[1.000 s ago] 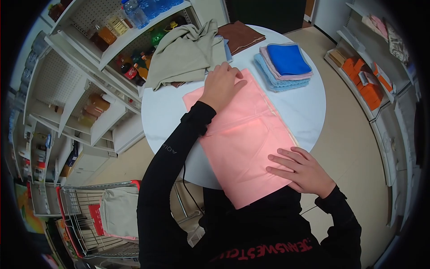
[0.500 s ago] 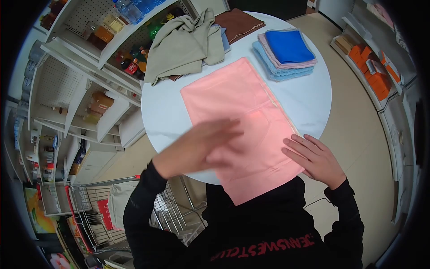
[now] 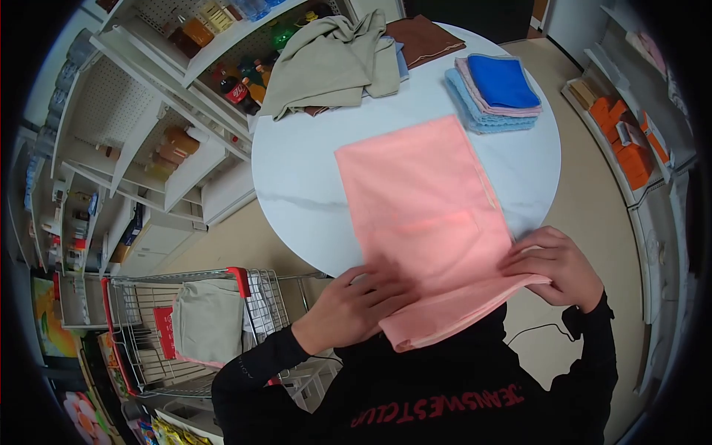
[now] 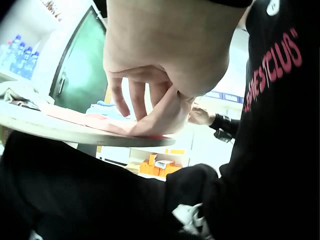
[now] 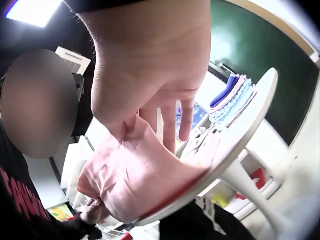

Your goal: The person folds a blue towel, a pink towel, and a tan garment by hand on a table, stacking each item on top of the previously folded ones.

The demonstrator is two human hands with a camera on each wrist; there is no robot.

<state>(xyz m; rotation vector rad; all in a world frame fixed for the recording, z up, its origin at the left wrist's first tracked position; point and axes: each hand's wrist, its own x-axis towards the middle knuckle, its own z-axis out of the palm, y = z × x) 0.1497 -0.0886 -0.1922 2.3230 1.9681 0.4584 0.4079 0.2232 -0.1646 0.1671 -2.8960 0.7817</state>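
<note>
A folded pink cloth (image 3: 430, 200) lies on the round white table (image 3: 297, 215), its near end raised and turned up toward the far side. My left hand (image 3: 363, 308) grips the left corner of that end; in the left wrist view the thumb and curled fingers (image 4: 137, 95) pinch the fabric at the table's edge. At the opposite corner, my right hand (image 3: 560, 267) holds the cloth, which the right wrist view shows draped below the thumb (image 5: 125, 125). A crease runs across the cloth near the raised part.
Behind the cloth lie a crumpled grey-green cloth (image 3: 334, 63) and a brown cloth (image 3: 423, 41). A stack of small towels (image 3: 500, 89), blue on top, sits at the back right. A shopping cart (image 3: 141, 371) with folded cloth stands left; shelves (image 3: 111, 111) flank the table.
The left hand has come from the cloth's far end to its near left corner. Both hands now grip the near end, which has risen from lying flat and folded over.
</note>
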